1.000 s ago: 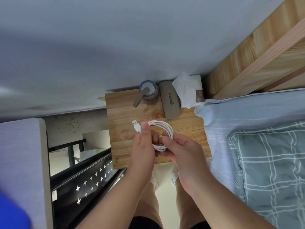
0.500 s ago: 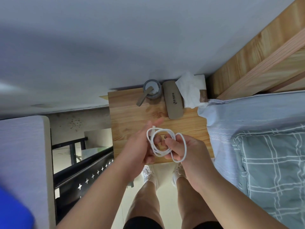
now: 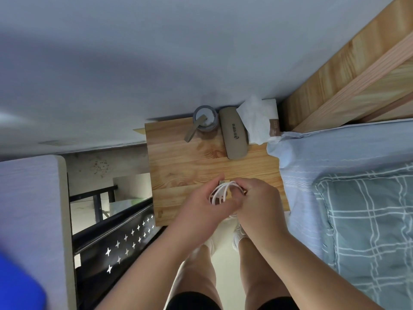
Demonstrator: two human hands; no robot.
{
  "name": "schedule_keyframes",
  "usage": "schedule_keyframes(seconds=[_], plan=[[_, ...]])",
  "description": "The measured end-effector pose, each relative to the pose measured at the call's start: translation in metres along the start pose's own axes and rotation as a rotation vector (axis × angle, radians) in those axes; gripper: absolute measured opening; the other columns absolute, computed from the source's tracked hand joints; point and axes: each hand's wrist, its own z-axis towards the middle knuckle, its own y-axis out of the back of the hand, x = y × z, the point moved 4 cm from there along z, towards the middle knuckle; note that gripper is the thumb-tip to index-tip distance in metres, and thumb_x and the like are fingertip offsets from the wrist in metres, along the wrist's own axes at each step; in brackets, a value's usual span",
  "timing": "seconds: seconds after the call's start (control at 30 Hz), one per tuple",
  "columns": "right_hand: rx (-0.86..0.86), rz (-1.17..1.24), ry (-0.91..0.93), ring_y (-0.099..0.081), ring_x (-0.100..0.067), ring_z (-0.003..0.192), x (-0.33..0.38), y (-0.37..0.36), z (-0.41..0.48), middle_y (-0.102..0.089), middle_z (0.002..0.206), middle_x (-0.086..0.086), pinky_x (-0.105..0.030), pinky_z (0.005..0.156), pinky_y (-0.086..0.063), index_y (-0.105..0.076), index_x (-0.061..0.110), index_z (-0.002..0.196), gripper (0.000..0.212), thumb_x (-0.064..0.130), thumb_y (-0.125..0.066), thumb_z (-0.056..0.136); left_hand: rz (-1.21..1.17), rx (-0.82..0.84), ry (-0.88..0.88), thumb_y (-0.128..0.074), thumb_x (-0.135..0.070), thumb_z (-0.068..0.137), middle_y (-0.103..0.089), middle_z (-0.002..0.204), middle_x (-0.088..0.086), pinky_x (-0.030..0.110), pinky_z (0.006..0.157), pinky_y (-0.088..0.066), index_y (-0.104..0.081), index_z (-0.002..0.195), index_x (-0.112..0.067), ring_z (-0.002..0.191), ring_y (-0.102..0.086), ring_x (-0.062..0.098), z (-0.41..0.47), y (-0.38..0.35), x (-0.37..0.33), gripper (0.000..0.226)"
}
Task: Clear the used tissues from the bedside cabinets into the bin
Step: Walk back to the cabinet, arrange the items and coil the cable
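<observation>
Wooden cabinet surface [image 3: 178, 166]: back edge against the wall, right edge touching the bed [image 3: 335, 157], left edge open to a gap; mid and left areas bare. Left hand [image 3: 201, 209] and right hand [image 3: 257, 204] meet over the front edge, both gripping a coiled white cable [image 3: 220, 192], thin round loops, plug end just visible. Crumpled white tissue [image 3: 254, 118], soft and creased, sits at the back right corner, touching a smooth oblong tan case [image 3: 234, 135]. Round grey jar [image 3: 205, 118] just left of the case, near the back edge
</observation>
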Motion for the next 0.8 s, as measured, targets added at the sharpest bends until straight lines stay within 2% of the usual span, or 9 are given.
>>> schedule_keyframes(seconds=[0.07,0.17,0.23,0.3,0.4,0.5,0.63,0.7,0.8], plan=[[0.033,0.065,-0.003,-0.065,-0.013,0.069,-0.001,0.0,-0.001,-0.072,0.071,0.006,-0.034,0.063,-0.052,-0.081,0.027,0.089,0.017,0.021,-0.065,0.094,-0.029,-0.043,0.022,-0.067,-0.021,0.096,-0.08,0.096,-0.021,0.011,0.084,-0.053,-0.067,0.137,-0.045,0.093,-0.073,-0.006,0.004,0.006,0.003,0.048],[0.2,0.448,-0.135,-0.069,-0.005,0.062,-0.003,0.0,0.001,-0.076,0.07,0.013,-0.02,0.055,-0.051,-0.081,0.049,0.089,0.018,0.032,-0.073,0.085,-0.241,0.022,0.09,-0.061,-0.011,0.105,-0.078,0.088,0.003,0.033,0.087,-0.063,-0.078,0.124,-0.037,0.086,-0.075,0.012,0.01,0.016,0.01,0.036],[0.315,0.667,-0.275,-0.066,-0.001,0.059,-0.009,0.001,0.003,-0.078,0.072,0.01,-0.02,0.056,-0.049,-0.084,0.043,0.09,0.017,0.041,-0.079,0.073,-0.404,0.046,0.114,-0.074,-0.013,0.096,-0.08,0.101,0.015,0.037,0.081,-0.066,-0.077,0.127,-0.025,0.092,-0.078,0.024,0.013,0.024,0.012,0.034],[0.452,0.81,-0.356,-0.065,-0.008,0.069,-0.011,0.002,0.005,-0.081,0.083,0.003,-0.025,0.062,-0.046,-0.085,0.03,0.098,0.033,0.044,-0.083,0.068,-0.446,0.077,0.135,-0.083,-0.021,0.081,-0.08,0.111,0.02,0.038,0.077,-0.067,-0.08,0.122,-0.018,0.097,-0.079,0.029,0.014,0.029,0.013,0.041],[0.593,1.043,-0.424,-0.067,-0.018,0.082,-0.011,0.002,0.007,-0.081,0.096,-0.008,-0.029,0.067,-0.042,-0.083,0.021,0.106,0.037,0.033,-0.089,0.072,-0.458,0.148,0.163,-0.082,-0.029,0.079,-0.081,0.105,0.017,0.033,0.071,-0.067,-0.083,0.115,-0.012,0.09,-0.08,0.025,0.013,0.03,0.013,0.039],[0.587,1.156,-0.472,-0.07,-0.014,0.073,-0.01,0.0,0.01,-0.078,0.086,-0.005,-0.025,0.06,-0.045,-0.085,0.023,0.099,0.034,0.032,-0.09,0.067,-0.467,0.19,0.21,-0.077,-0.034,0.084,-0.08,0.093,0.008,0.027,0.062,-0.066,-0.086,0.103,-0.015,0.079,-0.079,0.017,0.013,0.028,0.019,0.028],[0.528,1.199,-0.494,-0.068,-0.013,0.063,-0.012,-0.003,0.008,-0.075,0.083,-0.007,-0.023,0.048,-0.049,-0.084,0.018,0.098,0.023,0.022,-0.081,0.076,-0.534,0.281,0.2,-0.078,-0.043,0.086,-0.071,0.075,-0.002,0.029,0.063,-0.066,-0.08,0.085,-0.021,0.073,-0.075,0.013,0.012,0.022,0.019,0.022],[0.496,1.183,-0.492,-0.069,-0.015,0.063,-0.013,-0.004,0.008,-0.076,0.084,-0.01,-0.023,0.047,-0.051,-0.084,0.016,0.096,0.021,0.02,-0.079,0.076,-0.528,0.211,0.196,-0.074,-0.047,0.09,-0.071,0.075,-0.001,0.028,0.062,-0.064,-0.08,0.091,-0.018,0.073,-0.074,0.013,0.015,0.022,0.021,0.029],[0.437,1.21,-0.504,-0.071,-0.02,0.065,-0.018,-0.007,0.01,-0.077,0.088,-0.016,-0.025,0.049,-0.056,-0.083,0.013,0.098,0.024,0.015,-0.079,0.075,-0.558,0.046,0.188,-0.057,-0.052,0.1,-0.072,0.084,0.004,0.025,0.056,-0.059,-0.077,0.113,-0.015,0.073,-0.074,0.014,0.021,0.021,0.028,0.044]])
